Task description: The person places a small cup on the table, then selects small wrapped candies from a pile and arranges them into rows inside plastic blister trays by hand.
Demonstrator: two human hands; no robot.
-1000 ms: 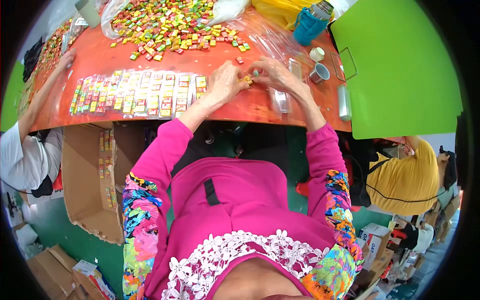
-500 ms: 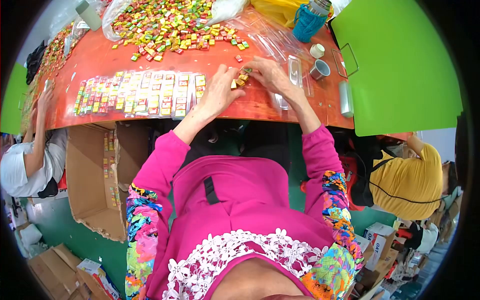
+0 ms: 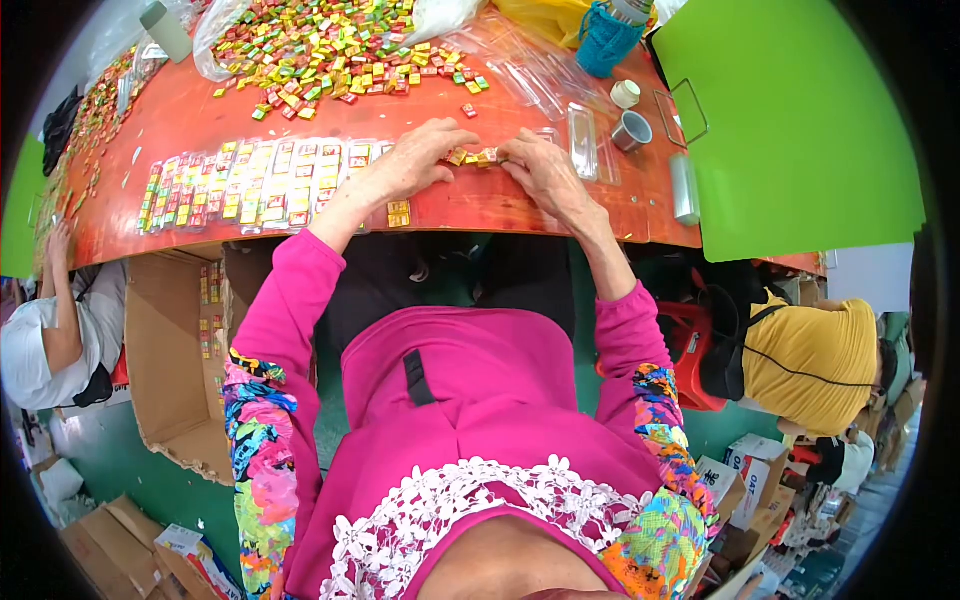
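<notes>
My left hand [image 3: 425, 157] is over the red table, its thumb and fingertips closed at the left end of a short row of small wrapped sweets [image 3: 475, 157]. At the right end of that row, my right hand [image 3: 545, 172] pinches with thumb and fingers. The row's faces look yellow and red; its ends are partly hidden by my fingers. Left of my hands lie clear plastic trays [image 3: 302, 184] side by side, filled with columns of red, yellow and green sweets. My left wrist and forearm cover part of the rightmost column, whose yellow sweets [image 3: 399, 213] show near the table edge.
A large heap of loose sweets [image 3: 320, 50] lies at the back. Clear trays [image 3: 583, 143], a grey cup [image 3: 632, 131] and a bottle in a blue cover [image 3: 608, 40] stand right, beside a green panel [image 3: 800, 130]. A cardboard box [image 3: 175, 350] is below. People sit at both sides.
My hands have shifted a little left in view and slightly apart. The sweets between them now form a straighter row. Near the table edge, yellow sweets show below my left forearm.
</notes>
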